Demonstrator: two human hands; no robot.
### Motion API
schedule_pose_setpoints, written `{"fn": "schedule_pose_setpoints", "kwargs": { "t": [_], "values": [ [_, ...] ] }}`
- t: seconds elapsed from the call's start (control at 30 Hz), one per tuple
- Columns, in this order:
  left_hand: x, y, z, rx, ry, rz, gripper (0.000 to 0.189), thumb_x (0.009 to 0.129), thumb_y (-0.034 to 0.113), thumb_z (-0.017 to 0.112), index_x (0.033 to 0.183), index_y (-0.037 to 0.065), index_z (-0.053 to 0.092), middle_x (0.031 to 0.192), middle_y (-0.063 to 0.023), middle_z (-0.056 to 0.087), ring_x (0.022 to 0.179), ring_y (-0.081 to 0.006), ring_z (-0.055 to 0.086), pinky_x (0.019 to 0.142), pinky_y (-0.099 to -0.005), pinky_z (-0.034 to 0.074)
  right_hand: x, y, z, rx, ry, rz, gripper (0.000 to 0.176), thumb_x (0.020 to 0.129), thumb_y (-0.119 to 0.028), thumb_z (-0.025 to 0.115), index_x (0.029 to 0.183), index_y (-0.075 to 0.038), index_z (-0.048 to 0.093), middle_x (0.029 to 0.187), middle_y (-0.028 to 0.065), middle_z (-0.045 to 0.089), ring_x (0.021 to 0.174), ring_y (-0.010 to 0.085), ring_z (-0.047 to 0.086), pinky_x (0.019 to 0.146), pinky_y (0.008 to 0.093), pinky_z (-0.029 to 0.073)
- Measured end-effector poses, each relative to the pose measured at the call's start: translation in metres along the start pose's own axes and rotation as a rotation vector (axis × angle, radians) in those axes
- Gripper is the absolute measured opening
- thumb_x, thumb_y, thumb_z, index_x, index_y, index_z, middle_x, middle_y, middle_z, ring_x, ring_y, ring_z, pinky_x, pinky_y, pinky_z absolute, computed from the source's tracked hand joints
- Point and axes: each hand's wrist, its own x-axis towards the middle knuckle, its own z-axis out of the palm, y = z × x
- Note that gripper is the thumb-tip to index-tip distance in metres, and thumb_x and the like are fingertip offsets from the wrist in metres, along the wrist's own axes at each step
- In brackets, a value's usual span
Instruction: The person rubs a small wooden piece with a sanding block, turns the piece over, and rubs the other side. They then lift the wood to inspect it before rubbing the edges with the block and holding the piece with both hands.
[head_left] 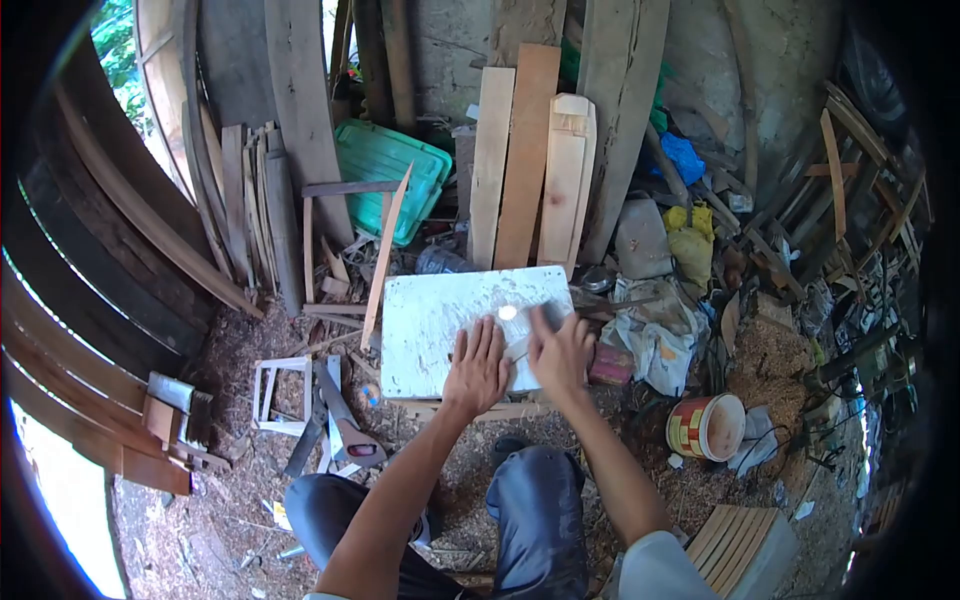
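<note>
Motion blur softens the fingers of the right hand, so I cannot tell whether its grip is clenched or released over the white, worn rectangular bench. The bench stands just in front of the knees, its surface partly covered by both hands; the left hand lies palm down on it, grip released, fingers spread. A bright, pale round spot near the fingertips is hard to make out. Tall brown planks stand behind, while a handsaw with a wooden handle partly overlaps a small white frame.
</note>
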Motion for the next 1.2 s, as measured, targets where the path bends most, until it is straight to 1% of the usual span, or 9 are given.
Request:
{"fn": "schedule_pose_setpoints", "kwargs": {
  "t": [0.13, 0.23, 0.37, 0.53, 0.67, 0.77, 0.9, 1.17, 1.2],
  "values": [
    [0.002, -0.005, -0.004, 0.03, -0.043, -0.006, 0.063, 0.101, 0.034, 0.031, 0.149, -0.008, 0.032, 0.159, -0.0238, 0.026, 0.149, -0.0361, 0.021, 0.121, -0.0523, 0.014, -0.02, 0.006, -0.011, 0.21, -0.042, -0.244, 0.046, 0.086, -0.027, 0.063, 0.131, -0.02, 0.063, 0.099, 0.0175, 0.052, 0.096, 0.0365, 0.05, 0.084, 0.0488, 0.036],
    [-0.003, 0.0, -0.005, 0.023, -0.051, 0.004, 0.063, 0.101, 0.033, 0.032, 0.149, -0.008, 0.031, 0.159, -0.024, 0.026, 0.149, -0.0361, 0.022, 0.121, -0.0525, 0.015, 0.01, 0.027, 0.001, 0.03, 0.023, -0.001, 0.049, 0.086, -0.027, 0.065, 0.134, -0.02, 0.062, 0.099, 0.0173, 0.052, 0.096, 0.0361, 0.05, 0.084, 0.0486, 0.036],
    [-0.001, -0.002, -0.003, 0.016, 0.007, -0.001, 0.062, 0.101, 0.033, 0.034, 0.148, -0.007, 0.033, 0.158, -0.0234, 0.028, 0.149, -0.036, 0.023, 0.121, -0.0527, 0.016, 0.002, 0.015, 0.006, -0.044, 0.077, 0.126, 0.048, 0.087, -0.026, 0.064, 0.135, -0.02, 0.061, 0.099, 0.0175, 0.052, 0.096, 0.035, 0.05, 0.084, 0.0486, 0.036],
    [-0.001, -0.002, -0.004, 0.02, -0.055, -0.006, 0.062, 0.102, 0.033, 0.031, 0.149, -0.007, 0.03, 0.159, -0.0241, 0.026, 0.15, -0.0362, 0.021, 0.122, -0.0511, 0.012, -0.028, 0.014, -0.023, 0.216, -0.045, -0.256, 0.044, 0.089, -0.025, 0.062, 0.133, -0.019, 0.062, 0.098, 0.0171, 0.051, 0.094, 0.0332, 0.05, 0.084, 0.047, 0.035],
    [-0.003, -0.003, 0.0, 0.038, -0.023, 0.008, 0.062, 0.101, 0.033, 0.032, 0.149, -0.006, 0.032, 0.159, -0.0228, 0.027, 0.149, -0.0354, 0.023, 0.121, -0.0529, 0.016, 0.009, 0.037, -0.012, 0.028, -0.006, 0.042, 0.047, 0.085, -0.024, 0.065, 0.132, -0.019, 0.063, 0.097, 0.0181, 0.051, 0.093, 0.035, 0.05, 0.08, 0.0459, 0.036],
    [0.001, 0.001, -0.002, 0.011, -0.011, -0.006, 0.062, 0.101, 0.033, 0.033, 0.149, -0.006, 0.032, 0.159, -0.0224, 0.026, 0.149, -0.0352, 0.023, 0.121, -0.0526, 0.016, 0.002, 0.015, -0.006, -0.03, 0.02, 0.073, 0.048, 0.084, -0.024, 0.066, 0.132, -0.018, 0.062, 0.099, 0.019, 0.051, 0.095, 0.0366, 0.05, 0.081, 0.0469, 0.037],
    [-0.001, -0.003, -0.004, 0.014, -0.013, 0.003, 0.061, 0.101, 0.033, 0.034, 0.147, -0.007, 0.036, 0.158, -0.0231, 0.029, 0.149, -0.0353, 0.023, 0.121, -0.0525, 0.017, -0.035, 0.006, -0.022, 0.25, -0.09, -0.176, 0.052, 0.086, -0.024, 0.065, 0.137, -0.021, 0.06, 0.101, 0.0197, 0.052, 0.097, 0.0376, 0.049, 0.085, 0.0477, 0.036],
    [0.0, -0.002, -0.002, 0.007, 0.044, 0.017, 0.061, 0.1, 0.031, 0.037, 0.147, -0.007, 0.034, 0.157, -0.0236, 0.031, 0.147, -0.0363, 0.027, 0.12, -0.0537, 0.018, 0.004, 0.013, -0.006, -0.027, -0.037, 0.186, 0.047, 0.083, -0.025, 0.067, 0.13, -0.021, 0.063, 0.105, 0.0192, 0.051, 0.1, 0.0375, 0.05, 0.083, 0.0482, 0.037],
    [0.0, -0.002, -0.001, 0.003, 0.036, 0.014, 0.061, 0.1, 0.031, 0.037, 0.147, -0.007, 0.034, 0.157, -0.0236, 0.031, 0.147, -0.0362, 0.027, 0.12, -0.0537, 0.018, -0.008, 0.006, -0.006, 0.062, -0.043, 0.108, 0.048, 0.084, -0.023, 0.067, 0.131, -0.022, 0.062, 0.105, 0.0196, 0.051, 0.101, 0.0381, 0.05, 0.083, 0.0482, 0.037]
  ]
}}
